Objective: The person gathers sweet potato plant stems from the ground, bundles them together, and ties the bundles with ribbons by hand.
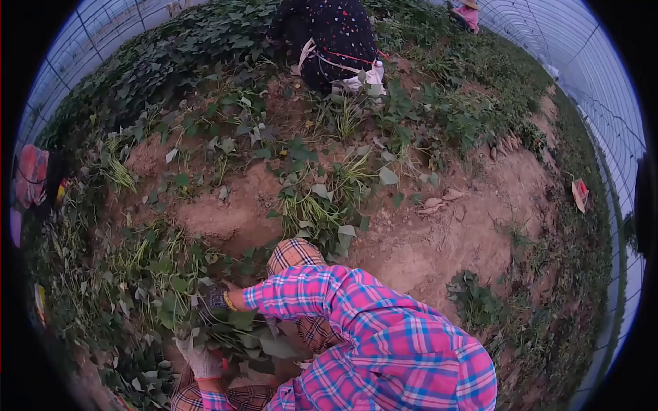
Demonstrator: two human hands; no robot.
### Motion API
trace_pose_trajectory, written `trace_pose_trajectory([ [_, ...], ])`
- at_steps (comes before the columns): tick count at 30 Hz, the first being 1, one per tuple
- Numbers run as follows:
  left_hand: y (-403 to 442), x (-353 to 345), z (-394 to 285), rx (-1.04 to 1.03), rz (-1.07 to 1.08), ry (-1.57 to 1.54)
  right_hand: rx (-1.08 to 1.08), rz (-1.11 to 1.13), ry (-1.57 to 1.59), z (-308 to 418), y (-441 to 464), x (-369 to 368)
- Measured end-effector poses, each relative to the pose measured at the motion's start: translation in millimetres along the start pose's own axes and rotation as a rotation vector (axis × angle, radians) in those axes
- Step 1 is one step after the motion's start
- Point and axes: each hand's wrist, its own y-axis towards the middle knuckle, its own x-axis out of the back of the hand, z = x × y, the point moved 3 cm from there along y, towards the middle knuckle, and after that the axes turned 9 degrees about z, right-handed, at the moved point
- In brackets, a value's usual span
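Observation:
My left hand (200, 360), in a white glove with an orange cuff, is low among the leaves, its fingers closed around sweet potato vines (168, 312). Just above it, my right hand (216, 301) wears a dark patterned glove and is also closed on the vines, its fingertips partly covered by foliage. Large green leaves (264, 344) hang between my hands and my knees. My arms are in pink and blue plaid sleeves (295, 294).
A person in dark dotted clothes (336, 41) bends over the rows ahead; another in pink (467, 17) is farther off. Pulled vines (319, 198) lie on the soil. Sweet potatoes (439, 202) rest on bare ground (473, 233) to the right. A red and white object (580, 195) lies beyond.

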Motion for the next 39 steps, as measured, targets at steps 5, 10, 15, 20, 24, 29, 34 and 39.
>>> trace_pose_trajectory([
  [5, 12.1, 7.3, -3.7, 0.292, 0.021, -0.606, 0.027, -0.022, 0.082, -3.5, 8.8, -2.8],
  [10, 3.8, -32.4, 32.1, 0.561, -0.197, -1.569, 0.040, -0.029, 0.129, -0.6, 24.8, -11.9],
  [15, 1.2, -18.7, 48.9, 0.422, -0.076, -0.928, 0.043, 0.002, 0.163, -3.5, 25.2, -20.6],
  [20, -29.0, -112.7, 119.9, 0.307, -0.712, -0.994, 0.064, 0.052, 0.200, -29.6, 21.5, -30.1],
  [24, 8.4, 3.4, 2.4, 0.524, -0.095, -1.437, 0.168, 0.175, 0.559, -83.1, 27.4, -40.3],
  [29, 4.4, 20.8, 12.7, 0.453, -0.100, -1.566, -0.007, 0.640, 1.056, -43.6, 15.3, -19.7],
  [34, 5.6, 46.2, 27.1, 0.714, -0.566, -1.854, -0.037, 0.511, 0.649, -25.0, -28.8, 13.3],
  [39, -2.9, 35.2, 42.7, 0.802, -0.661, -1.923, -0.005, 0.087, 0.540, -30.9, -84.3, 40.2],
])
